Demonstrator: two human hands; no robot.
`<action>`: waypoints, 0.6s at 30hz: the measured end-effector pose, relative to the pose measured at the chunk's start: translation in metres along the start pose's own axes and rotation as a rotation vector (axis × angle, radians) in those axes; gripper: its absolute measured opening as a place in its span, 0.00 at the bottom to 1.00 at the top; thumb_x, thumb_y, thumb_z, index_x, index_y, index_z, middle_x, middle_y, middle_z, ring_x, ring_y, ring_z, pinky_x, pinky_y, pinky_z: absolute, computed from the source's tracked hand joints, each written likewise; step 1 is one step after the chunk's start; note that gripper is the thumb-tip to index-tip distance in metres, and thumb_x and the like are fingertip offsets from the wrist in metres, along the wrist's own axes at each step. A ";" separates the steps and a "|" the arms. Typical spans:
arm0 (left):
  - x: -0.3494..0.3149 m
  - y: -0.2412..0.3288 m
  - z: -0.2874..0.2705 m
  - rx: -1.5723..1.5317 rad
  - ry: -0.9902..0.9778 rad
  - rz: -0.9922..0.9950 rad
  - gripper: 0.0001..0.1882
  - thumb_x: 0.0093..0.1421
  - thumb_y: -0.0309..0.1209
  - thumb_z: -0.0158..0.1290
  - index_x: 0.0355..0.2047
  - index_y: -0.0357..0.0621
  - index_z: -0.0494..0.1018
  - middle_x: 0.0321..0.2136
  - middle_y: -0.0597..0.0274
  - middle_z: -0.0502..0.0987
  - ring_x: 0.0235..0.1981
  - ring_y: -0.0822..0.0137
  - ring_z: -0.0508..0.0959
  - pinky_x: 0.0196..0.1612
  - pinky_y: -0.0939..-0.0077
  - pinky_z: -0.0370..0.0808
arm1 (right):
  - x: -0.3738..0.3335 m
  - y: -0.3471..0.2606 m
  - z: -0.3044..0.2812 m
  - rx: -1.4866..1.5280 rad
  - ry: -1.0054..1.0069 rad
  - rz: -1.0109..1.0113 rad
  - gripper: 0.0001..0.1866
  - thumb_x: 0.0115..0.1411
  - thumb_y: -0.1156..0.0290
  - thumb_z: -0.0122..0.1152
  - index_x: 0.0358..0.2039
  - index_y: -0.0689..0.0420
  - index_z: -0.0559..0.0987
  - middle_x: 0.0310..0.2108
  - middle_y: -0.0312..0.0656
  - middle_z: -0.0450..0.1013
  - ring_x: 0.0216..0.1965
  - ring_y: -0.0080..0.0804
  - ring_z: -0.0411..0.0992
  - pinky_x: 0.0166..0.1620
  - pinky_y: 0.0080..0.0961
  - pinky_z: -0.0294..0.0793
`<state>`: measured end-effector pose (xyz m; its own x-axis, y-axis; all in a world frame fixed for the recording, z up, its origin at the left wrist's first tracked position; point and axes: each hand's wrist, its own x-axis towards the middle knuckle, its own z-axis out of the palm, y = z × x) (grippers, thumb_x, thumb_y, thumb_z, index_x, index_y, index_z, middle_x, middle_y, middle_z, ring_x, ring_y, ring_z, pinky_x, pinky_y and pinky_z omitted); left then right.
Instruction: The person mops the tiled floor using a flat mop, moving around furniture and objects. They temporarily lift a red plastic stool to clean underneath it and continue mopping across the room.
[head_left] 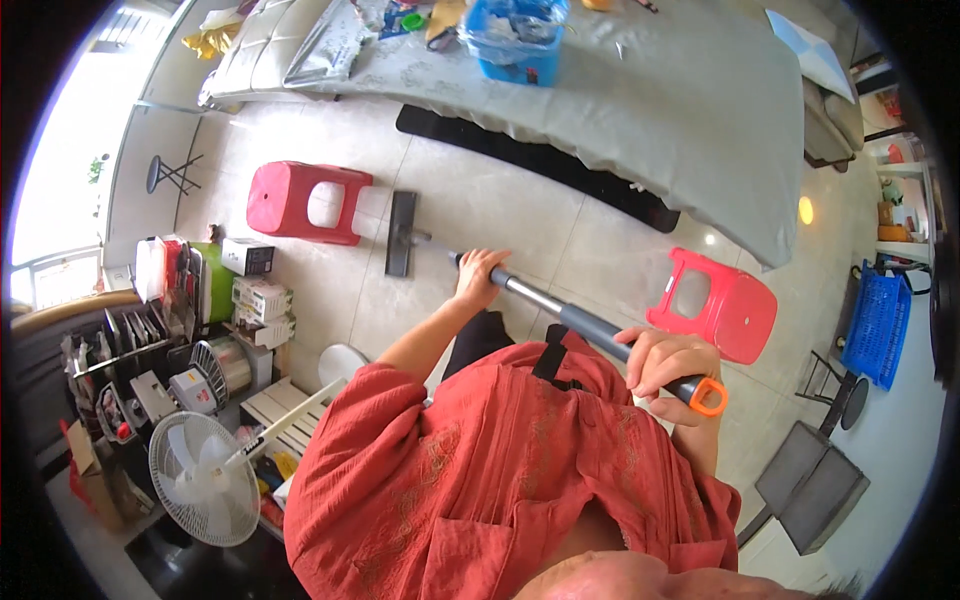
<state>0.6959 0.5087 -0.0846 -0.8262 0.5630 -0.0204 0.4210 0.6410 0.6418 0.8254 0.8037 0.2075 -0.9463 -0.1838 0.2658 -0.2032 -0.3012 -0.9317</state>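
Note:
Slanting across my front is a floor squeegee or broom with a telescopic pole (535,294) and a flat dark head (401,234). The head rests on the pale tiles, close to a red plastic stool (305,202). My left hand (481,278) is wrapped round the lower part of the pole. Higher up, my right hand (672,362) grips the grey handle just before its orange-ringed end (708,396). A second red stool (715,305) stands to the right of the pole, apart from it.
A long table under a grey cloth (640,100) spans the far side, bearing a blue basket (516,40). At the left stand a white fan (204,478) and crowded shelves. A blue crate (877,325) and a dark folding chair (812,485) are at the right.

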 end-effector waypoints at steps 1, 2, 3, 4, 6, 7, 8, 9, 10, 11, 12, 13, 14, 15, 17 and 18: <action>0.012 0.018 0.011 -0.001 -0.013 0.011 0.23 0.47 0.21 0.55 0.45 0.53 0.77 0.32 0.60 0.77 0.43 0.53 0.74 0.54 0.56 0.64 | -0.019 -0.006 -0.010 -0.025 0.040 0.007 0.07 0.44 0.73 0.66 0.25 0.59 0.80 0.20 0.38 0.74 0.27 0.36 0.74 0.52 0.47 0.69; 0.020 0.026 0.028 0.035 0.030 0.064 0.22 0.47 0.22 0.54 0.44 0.52 0.77 0.30 0.62 0.76 0.41 0.53 0.74 0.52 0.57 0.65 | -0.034 -0.011 -0.021 -0.054 0.068 0.014 0.07 0.43 0.74 0.66 0.25 0.59 0.80 0.20 0.39 0.74 0.27 0.36 0.74 0.53 0.48 0.69; 0.031 0.035 0.043 0.065 0.072 0.124 0.21 0.46 0.23 0.54 0.43 0.52 0.78 0.28 0.64 0.75 0.39 0.54 0.75 0.50 0.58 0.66 | -0.049 -0.018 -0.030 -0.088 0.104 0.027 0.07 0.42 0.75 0.65 0.24 0.59 0.79 0.20 0.39 0.73 0.27 0.36 0.73 0.53 0.47 0.69; 0.044 0.042 0.056 0.044 0.026 0.164 0.21 0.46 0.23 0.54 0.43 0.52 0.78 0.29 0.63 0.76 0.39 0.53 0.75 0.50 0.58 0.66 | -0.064 -0.023 -0.038 -0.134 0.151 0.028 0.06 0.42 0.75 0.64 0.24 0.59 0.79 0.19 0.39 0.72 0.26 0.35 0.72 0.52 0.47 0.69; 0.064 0.059 0.084 -0.067 -0.032 0.264 0.20 0.47 0.22 0.55 0.42 0.51 0.79 0.31 0.59 0.78 0.39 0.52 0.76 0.49 0.57 0.67 | -0.095 -0.032 -0.048 -0.237 0.257 0.035 0.05 0.41 0.76 0.63 0.23 0.58 0.78 0.18 0.39 0.70 0.25 0.36 0.71 0.50 0.47 0.70; 0.071 0.078 0.093 -0.042 -0.164 0.287 0.21 0.46 0.21 0.56 0.42 0.50 0.79 0.34 0.56 0.80 0.40 0.50 0.77 0.48 0.55 0.70 | -0.114 -0.038 -0.052 -0.323 0.316 0.021 0.04 0.43 0.77 0.63 0.22 0.58 0.77 0.18 0.38 0.70 0.24 0.35 0.70 0.49 0.48 0.72; 0.077 0.104 0.097 -0.031 -0.380 0.257 0.23 0.45 0.19 0.56 0.43 0.50 0.79 0.38 0.54 0.80 0.42 0.49 0.78 0.49 0.57 0.73 | -0.140 -0.043 -0.053 -0.376 0.433 0.013 0.05 0.45 0.80 0.63 0.20 0.58 0.75 0.18 0.38 0.69 0.24 0.34 0.70 0.48 0.49 0.73; 0.070 0.123 0.108 -0.060 -0.394 0.279 0.25 0.44 0.18 0.56 0.45 0.52 0.79 0.39 0.52 0.80 0.43 0.50 0.79 0.49 0.61 0.75 | -0.157 -0.058 -0.054 -0.452 0.505 0.018 0.08 0.48 0.82 0.62 0.17 0.58 0.73 0.17 0.38 0.69 0.22 0.33 0.69 0.46 0.48 0.75; 0.070 0.147 0.123 -0.025 -0.567 0.244 0.26 0.44 0.17 0.56 0.45 0.55 0.79 0.37 0.52 0.81 0.43 0.51 0.79 0.50 0.61 0.76 | -0.172 -0.077 -0.052 -0.556 0.540 -0.005 0.10 0.51 0.81 0.60 0.16 0.58 0.72 0.16 0.39 0.68 0.20 0.33 0.68 0.42 0.50 0.76; 0.066 0.174 0.134 -0.019 -0.637 0.323 0.26 0.45 0.19 0.57 0.45 0.57 0.79 0.35 0.53 0.81 0.42 0.51 0.79 0.49 0.60 0.76 | -0.197 -0.096 -0.052 -0.568 0.584 -0.034 0.11 0.52 0.81 0.59 0.15 0.57 0.71 0.15 0.39 0.68 0.19 0.31 0.67 0.38 0.47 0.77; 0.059 0.202 0.142 -0.131 -0.656 0.405 0.24 0.45 0.21 0.57 0.45 0.56 0.79 0.34 0.53 0.81 0.41 0.51 0.80 0.47 0.59 0.76 | -0.218 -0.123 -0.044 -0.686 0.656 -0.011 0.14 0.53 0.80 0.59 0.14 0.56 0.68 0.15 0.38 0.67 0.19 0.30 0.67 0.37 0.46 0.77; 0.050 0.223 0.150 -0.115 -0.699 0.442 0.22 0.46 0.23 0.57 0.43 0.55 0.79 0.32 0.54 0.81 0.38 0.50 0.80 0.44 0.59 0.77 | -0.230 -0.142 -0.039 -0.689 0.764 -0.029 0.17 0.54 0.76 0.61 0.13 0.55 0.65 0.14 0.37 0.65 0.17 0.30 0.64 0.35 0.45 0.76; 0.042 0.246 0.151 -0.243 -0.692 0.515 0.19 0.47 0.24 0.57 0.41 0.54 0.78 0.30 0.53 0.80 0.36 0.49 0.80 0.42 0.58 0.78 | -0.241 -0.164 -0.031 -0.722 0.788 -0.014 0.17 0.54 0.72 0.61 0.13 0.55 0.65 0.13 0.36 0.63 0.16 0.28 0.63 0.33 0.41 0.73; 0.034 0.264 0.148 -0.299 -0.707 0.533 0.15 0.48 0.26 0.56 0.38 0.55 0.78 0.28 0.53 0.80 0.34 0.49 0.81 0.39 0.56 0.78 | -0.252 -0.185 -0.029 -0.740 0.793 -0.003 0.18 0.55 0.67 0.61 0.13 0.54 0.65 0.13 0.34 0.61 0.15 0.26 0.61 0.31 0.37 0.71; 0.021 0.291 0.144 -0.338 -0.754 0.633 0.08 0.51 0.31 0.55 0.33 0.54 0.76 0.25 0.53 0.79 0.31 0.49 0.80 0.35 0.54 0.77 | -0.263 -0.214 -0.018 -0.739 0.769 -0.040 0.19 0.55 0.62 0.61 0.13 0.54 0.66 0.12 0.33 0.60 0.14 0.24 0.60 0.29 0.33 0.68; 0.015 0.301 0.139 -0.316 -0.793 0.639 0.08 0.49 0.30 0.55 0.32 0.52 0.76 0.26 0.53 0.79 0.32 0.49 0.81 0.35 0.54 0.77 | -0.261 -0.223 -0.015 -0.710 0.717 -0.088 0.19 0.56 0.62 0.60 0.13 0.54 0.67 0.12 0.32 0.60 0.14 0.23 0.60 0.29 0.32 0.67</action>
<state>0.8618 0.7825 0.0016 0.0417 0.9987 -0.0298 0.4798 0.0061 0.8773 1.1137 0.9328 0.3427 -0.8011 0.4879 0.3466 -0.1605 0.3827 -0.9098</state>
